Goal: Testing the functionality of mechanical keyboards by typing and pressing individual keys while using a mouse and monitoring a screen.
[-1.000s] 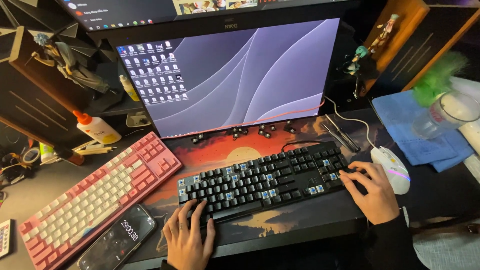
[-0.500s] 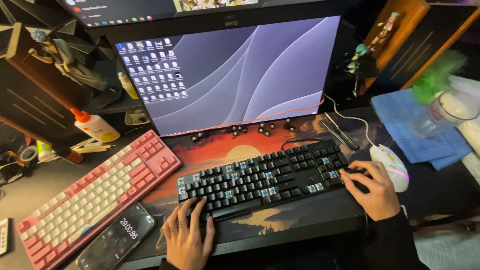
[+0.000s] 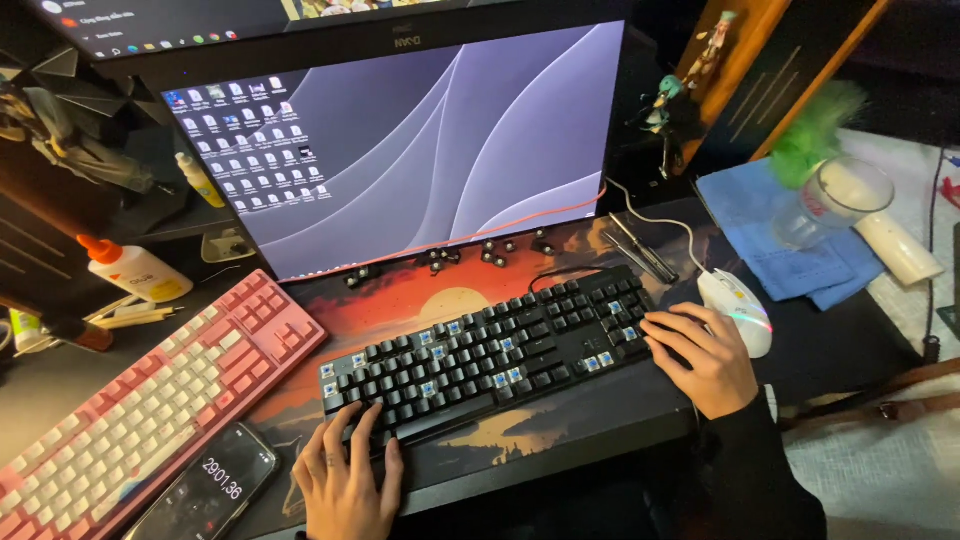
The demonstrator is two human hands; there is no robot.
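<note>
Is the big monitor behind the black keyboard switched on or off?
On. The monitor glows with a wavy purple desktop picture and rows of small icons at its left, behind the black keyboard.

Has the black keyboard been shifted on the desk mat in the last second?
No. The black keyboard lies in the same spot below the sun on the desk mat, and both hands rest at its ends as before; only the camera moved slightly.

A pink keyboard [image 3: 150,400] beside a phone [image 3: 205,487]; a glue bottle [image 3: 135,270]; a glass [image 3: 830,200] on blue cloth [image 3: 770,250].
</note>
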